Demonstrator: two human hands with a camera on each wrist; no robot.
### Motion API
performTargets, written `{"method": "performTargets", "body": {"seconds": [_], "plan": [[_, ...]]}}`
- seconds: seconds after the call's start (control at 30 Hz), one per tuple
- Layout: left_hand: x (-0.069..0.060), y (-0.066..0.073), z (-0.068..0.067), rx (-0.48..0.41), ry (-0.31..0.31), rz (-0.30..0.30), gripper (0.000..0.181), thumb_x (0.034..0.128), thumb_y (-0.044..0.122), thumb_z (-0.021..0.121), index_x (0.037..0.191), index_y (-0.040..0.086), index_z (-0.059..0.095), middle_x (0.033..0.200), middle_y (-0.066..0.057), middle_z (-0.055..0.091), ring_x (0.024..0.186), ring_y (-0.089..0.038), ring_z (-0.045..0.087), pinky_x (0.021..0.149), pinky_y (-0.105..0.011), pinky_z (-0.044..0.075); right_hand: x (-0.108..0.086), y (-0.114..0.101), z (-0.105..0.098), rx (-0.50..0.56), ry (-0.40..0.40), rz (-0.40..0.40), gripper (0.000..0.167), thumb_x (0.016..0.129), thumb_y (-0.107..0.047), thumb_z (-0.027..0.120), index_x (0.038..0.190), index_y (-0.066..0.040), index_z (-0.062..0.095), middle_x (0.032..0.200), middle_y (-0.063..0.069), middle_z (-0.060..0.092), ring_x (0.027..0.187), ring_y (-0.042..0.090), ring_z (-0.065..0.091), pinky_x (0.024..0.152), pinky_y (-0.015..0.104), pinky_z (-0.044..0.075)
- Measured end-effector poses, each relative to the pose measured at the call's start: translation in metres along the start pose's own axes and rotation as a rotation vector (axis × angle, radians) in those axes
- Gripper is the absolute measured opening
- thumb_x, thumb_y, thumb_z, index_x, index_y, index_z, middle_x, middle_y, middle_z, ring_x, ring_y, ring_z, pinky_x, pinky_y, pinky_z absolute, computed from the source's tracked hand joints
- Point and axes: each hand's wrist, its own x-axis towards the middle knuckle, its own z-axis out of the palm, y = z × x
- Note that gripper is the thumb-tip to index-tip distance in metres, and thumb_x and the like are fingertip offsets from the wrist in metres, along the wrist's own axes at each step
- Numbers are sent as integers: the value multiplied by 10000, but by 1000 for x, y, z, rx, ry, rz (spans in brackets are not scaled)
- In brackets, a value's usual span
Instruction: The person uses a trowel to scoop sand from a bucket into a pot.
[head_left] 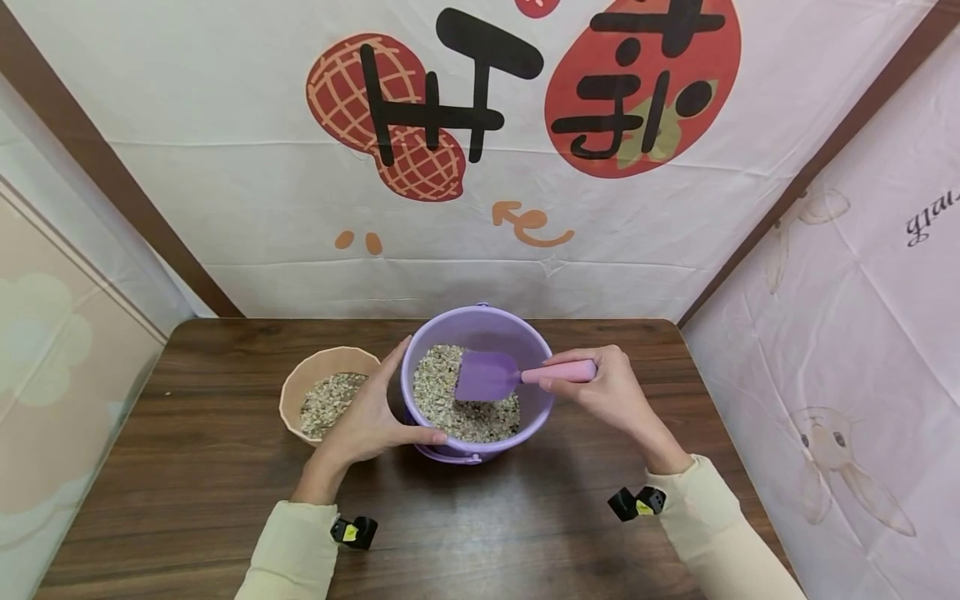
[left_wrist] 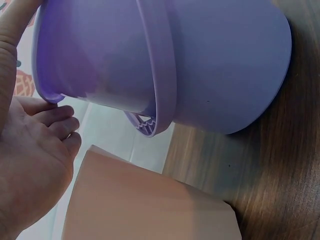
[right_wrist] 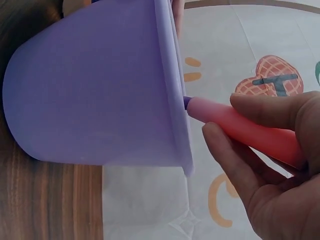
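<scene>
A purple bucket [head_left: 536, 421] stands on the table, partly filled with coarse, pale, speckled grit [head_left: 431, 392]. My left hand [head_left: 367, 421] holds the bucket by its rim, thumb across the near side and fingers round the left side; the left wrist view shows the curled fingers [left_wrist: 62, 122] at the rim. With my right hand [head_left: 603, 387] I grip the pink handle [right_wrist: 245, 127] of a small shovel. Its purple blade [head_left: 487, 377] is inside the bucket, over the grit. In the right wrist view the bucket wall hides the blade.
Left of the bucket, partly behind my left hand, sits a peach-coloured tub [head_left: 296, 387] holding similar grit. The bucket's handle [head_left: 450, 456] hangs down its near side. A printed white cloth [head_left: 450, 283] rises behind the wooden table [head_left: 487, 533], with more cloth at both sides.
</scene>
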Motion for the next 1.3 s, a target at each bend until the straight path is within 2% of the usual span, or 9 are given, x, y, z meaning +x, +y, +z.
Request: {"method": "performTargets", "body": {"seconds": [0.17, 0.33, 0.43, 0.63, 0.73, 0.9, 1.07, 1.3], "plan": [[-2, 26, -2, -26, -10, -16, 1284, 556, 105, 1009, 1596, 32, 259, 1538, -230, 404, 1388, -423, 388, 1159, -589, 228, 7, -1, 5, -41, -18, -21, 151, 852, -139, 837, 979, -220, 844, 945, -100, 773, 989, 109, 713, 787, 222, 564], [-2, 28, -1, -32, -12, -19, 1283, 560, 107, 1008, 1599, 40, 258, 1540, -225, 404, 1387, -426, 388, 1157, -580, 225, 12, 0, 11, -27, -46, -12, 146, 841, -118, 842, 967, -191, 844, 937, -73, 776, 940, 127, 730, 740, 261, 598], [-2, 24, 0, -49, -11, -9, 1298, 552, 116, 1012, 1604, 61, 255, 1543, -217, 404, 1387, -430, 388, 1156, -583, 221, 15, 0, 14, -33, -56, -13, 145, 840, -114, 842, 970, -179, 843, 919, -82, 775, 923, 119, 735, 733, 277, 605], [1, -3, 3, -36, -6, 20, 1341, 533, 224, 1035, 1621, 180, 252, 1555, -119, 417, 1391, -352, 406, 1156, -575, 238, 19, 0, 22, -36, -41, -5, 154, 819, -146, 867, 971, -144, 840, 888, -91, 774, 921, 111, 730, 735, 242, 577], [2, -11, 3, -19, -10, 25, 1352, 528, 295, 1038, 1623, 229, 249, 1558, -70, 421, 1387, -313, 419, 1151, -562, 258, 21, -1, 26, -9, -46, 9, 143, 825, -170, 866, 965, -155, 844, 904, -87, 775, 941, 115, 727, 752, 245, 579], [3, -13, 3, -17, -9, 20, 1363, 518, 355, 1038, 1624, 252, 248, 1563, -42, 417, 1389, -297, 423, 1152, -545, 267, 23, 0, 30, 31, -60, 28, 120, 841, -172, 850, 960, -180, 847, 922, -87, 776, 992, 115, 710, 811, 261, 570], [2, -13, 2, -11, -4, 9, 1366, 513, 358, 1039, 1623, 246, 249, 1560, -48, 421, 1390, -298, 422, 1154, -534, 266, 24, 4, 32, 69, -74, 42, 122, 858, -147, 827, 979, -157, 842, 930, -72, 777, 1033, 124, 696, 875, 269, 556], [3, -13, 2, -9, -7, 14, 1356, 522, 347, 1037, 1622, 240, 251, 1552, -70, 432, 1377, -299, 434, 1150, -555, 275, 28, 9, 37, 97, -72, 46, 165, 841, -140, 839, 994, -80, 828, 929, -41, 779, 976, 150, 723, 809, 275, 582]]}}
